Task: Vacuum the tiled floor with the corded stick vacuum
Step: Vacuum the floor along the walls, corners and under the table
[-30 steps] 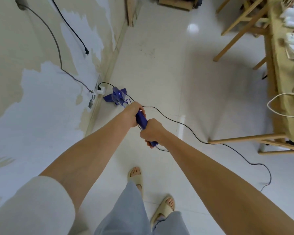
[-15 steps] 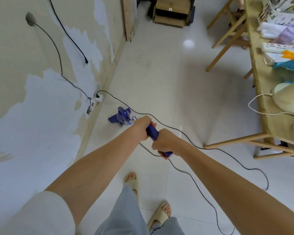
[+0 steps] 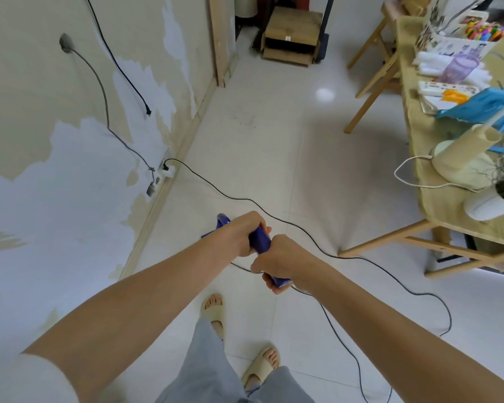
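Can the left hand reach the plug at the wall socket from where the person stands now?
Probably not: the left hand grips the vacuum handle, and the plug sits well beyond it by the baseboard.

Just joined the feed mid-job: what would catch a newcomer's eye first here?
Both hands grip the blue vacuum handle at centre frame, the left hand ahead of the right hand. A black power cord snakes from a wall plug by the baseboard across the white tiled floor, looping past the sandalled feet. A cluttered wooden table stands on the right.
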The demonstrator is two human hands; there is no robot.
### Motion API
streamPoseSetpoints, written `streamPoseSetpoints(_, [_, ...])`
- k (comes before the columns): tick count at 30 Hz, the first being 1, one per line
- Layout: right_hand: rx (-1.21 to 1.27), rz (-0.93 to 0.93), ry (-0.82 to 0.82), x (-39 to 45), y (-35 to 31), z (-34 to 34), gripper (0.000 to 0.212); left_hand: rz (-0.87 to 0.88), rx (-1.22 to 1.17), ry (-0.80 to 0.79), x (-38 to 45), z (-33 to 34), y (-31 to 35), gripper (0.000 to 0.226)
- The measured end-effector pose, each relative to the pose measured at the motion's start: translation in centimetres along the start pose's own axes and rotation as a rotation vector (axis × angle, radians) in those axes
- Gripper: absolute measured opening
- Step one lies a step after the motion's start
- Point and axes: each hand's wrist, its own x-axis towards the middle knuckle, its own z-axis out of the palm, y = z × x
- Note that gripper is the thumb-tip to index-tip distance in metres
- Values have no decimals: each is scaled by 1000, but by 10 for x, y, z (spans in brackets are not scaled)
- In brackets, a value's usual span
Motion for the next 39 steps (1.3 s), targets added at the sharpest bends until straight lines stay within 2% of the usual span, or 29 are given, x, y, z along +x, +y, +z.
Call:
streamPoseSetpoints(5, [98,-6,0,5,1,8,18,28,22,7,3,-1,2,15])
streamPoseSetpoints(9, [132,-12,8,19,-13,16,18,-10,74,-14,18,-15,18,12])
streamPoseSetpoints(12, [150,-9,28,38,-29,22,15,-44,15,-21,36,-28,33,6])
streamPoseSetpoints(17, [180,11,79,85,-56,38,37,-32,1,-39,69,-50,65,7])
streamPoseSetpoints(20, [202,14,102,112,-80,48,38,-35,45,-43,91,-67,90,10])
streamPoseSetpoints(28, [93,-46,239,164,-134,51,37,6,95,-74,140,-90,151,5])
streamPoseSetpoints(33, [73,-26,286,161,-131,41,35,28,136,-109,141,-79,151,7])
streamPoseSetpoints(39, [115,12,276,124,-96,50,37,15,183,-152,116,-63,110,16])
